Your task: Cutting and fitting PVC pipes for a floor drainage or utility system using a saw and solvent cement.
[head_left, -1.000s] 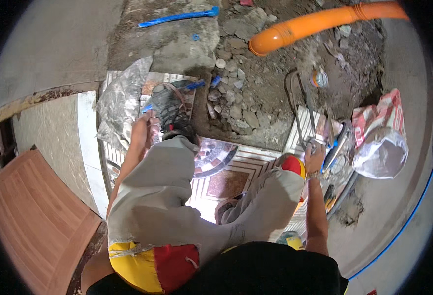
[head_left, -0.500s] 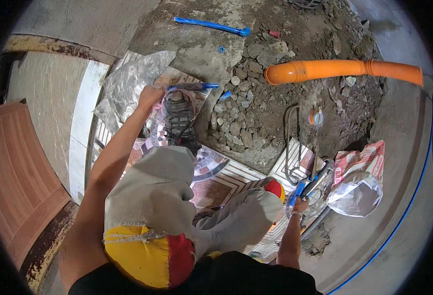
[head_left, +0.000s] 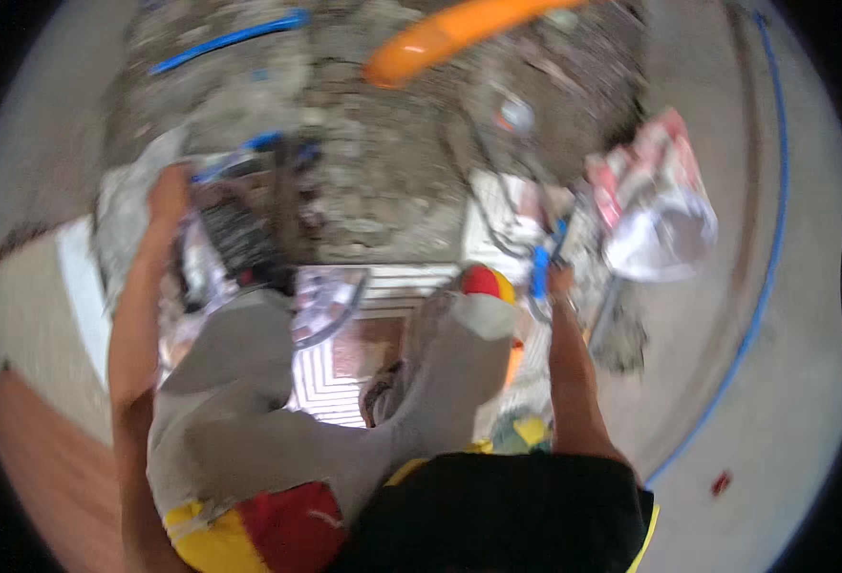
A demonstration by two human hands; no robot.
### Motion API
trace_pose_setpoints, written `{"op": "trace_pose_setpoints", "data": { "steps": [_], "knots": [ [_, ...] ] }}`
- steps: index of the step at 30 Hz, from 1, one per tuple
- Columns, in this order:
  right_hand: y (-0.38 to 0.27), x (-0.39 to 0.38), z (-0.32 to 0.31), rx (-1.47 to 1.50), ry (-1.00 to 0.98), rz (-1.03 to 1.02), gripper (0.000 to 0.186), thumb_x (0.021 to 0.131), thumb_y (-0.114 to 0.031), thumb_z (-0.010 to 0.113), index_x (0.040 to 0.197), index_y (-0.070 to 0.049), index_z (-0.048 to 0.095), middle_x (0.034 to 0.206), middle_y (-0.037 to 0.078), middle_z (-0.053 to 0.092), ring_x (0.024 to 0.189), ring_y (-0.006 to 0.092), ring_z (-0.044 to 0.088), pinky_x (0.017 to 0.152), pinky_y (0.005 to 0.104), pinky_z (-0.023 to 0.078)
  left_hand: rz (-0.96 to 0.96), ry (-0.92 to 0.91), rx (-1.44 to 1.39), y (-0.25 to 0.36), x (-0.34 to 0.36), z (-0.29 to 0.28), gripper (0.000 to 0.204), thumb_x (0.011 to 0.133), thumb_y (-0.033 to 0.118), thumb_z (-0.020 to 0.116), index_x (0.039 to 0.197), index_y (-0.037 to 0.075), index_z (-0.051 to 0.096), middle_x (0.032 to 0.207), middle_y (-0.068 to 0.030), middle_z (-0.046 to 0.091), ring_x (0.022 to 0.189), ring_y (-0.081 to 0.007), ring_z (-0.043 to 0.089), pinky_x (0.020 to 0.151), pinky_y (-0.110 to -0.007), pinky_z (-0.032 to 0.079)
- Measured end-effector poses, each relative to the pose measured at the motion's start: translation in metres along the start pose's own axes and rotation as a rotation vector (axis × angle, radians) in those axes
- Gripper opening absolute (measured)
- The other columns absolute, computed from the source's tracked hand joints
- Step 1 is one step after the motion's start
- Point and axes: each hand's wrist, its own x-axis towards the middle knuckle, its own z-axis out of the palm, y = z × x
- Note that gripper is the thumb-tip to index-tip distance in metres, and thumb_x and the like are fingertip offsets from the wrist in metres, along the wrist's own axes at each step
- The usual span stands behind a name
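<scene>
The view is blurred. My left hand point(head_left: 168, 191) is closed on what looks like a blue pipe piece point(head_left: 211, 173), beside the toe of my dark left shoe point(head_left: 234, 237) and a crumpled clear plastic sheet point(head_left: 125, 215). My right hand point(head_left: 559, 279) is closed on a blue-handled tool point(head_left: 540, 272), right of my red-and-yellow knee pad point(head_left: 488, 283). A dark bent metal rod or frame point(head_left: 483, 205) lies above it on patterned tile point(head_left: 383, 301). I squat over these tiles; the fingertips of both hands are smeared.
Broken rubble point(head_left: 373, 172) lies ahead, with an orange pipe point(head_left: 440, 38), a blue pipe point(head_left: 225, 43) and a small round can point(head_left: 516, 115). A red-and-white sack point(head_left: 650, 191) and long blue tubing point(head_left: 774, 267) lie right. A wooden panel point(head_left: 48, 458) is at lower left.
My right hand has moved from the metal frame to the blue-handled tool. My left hand moved forward along the shoe to its toe. The view has swung about and is now blurred.
</scene>
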Motion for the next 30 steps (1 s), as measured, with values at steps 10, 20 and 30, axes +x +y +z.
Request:
{"op": "trace_pose_setpoints", "data": {
  "steps": [10,20,30],
  "knots": [
    [-0.157,-0.014,-0.024,0.124,-0.086,0.294,0.036,0.083,-0.034,0.069,0.091,0.001,0.064,0.088,0.025,0.066,0.085,0.0445,0.063,0.077,0.0531,0.05,-0.095,0.297,-0.619,-0.019,-0.009,-0.154,0.029,0.099,0.028,0.061,0.117,0.005,0.061,0.099,-0.0073,0.07,0.085,-0.0177,0.067,0.075,-0.033,0.053],
    [-0.194,-0.033,-0.018,0.562,-0.311,0.059,0.048,0.085,-0.027,0.074,0.115,0.007,0.06,0.109,0.025,0.064,0.102,0.0379,0.061,0.092,0.0442,0.047,0.003,0.332,-0.841,0.058,-0.066,-0.166,0.036,0.087,0.008,0.065,0.121,0.004,0.058,0.111,-0.0079,0.064,0.106,-0.0179,0.06,0.095,-0.034,0.047],
    [-0.205,-0.015,-0.026,0.111,-0.048,-0.115,0.05,0.085,-0.028,0.071,0.118,0.008,0.061,0.109,0.027,0.063,0.103,0.0436,0.059,0.091,0.048,0.047,0.221,0.501,-0.923,0.049,-0.081,-0.17,0.027,0.087,-0.002,0.06,0.112,0.005,0.057,0.116,-0.0093,0.066,0.113,-0.0207,0.061,0.098,-0.034,0.048]
  ]
}}
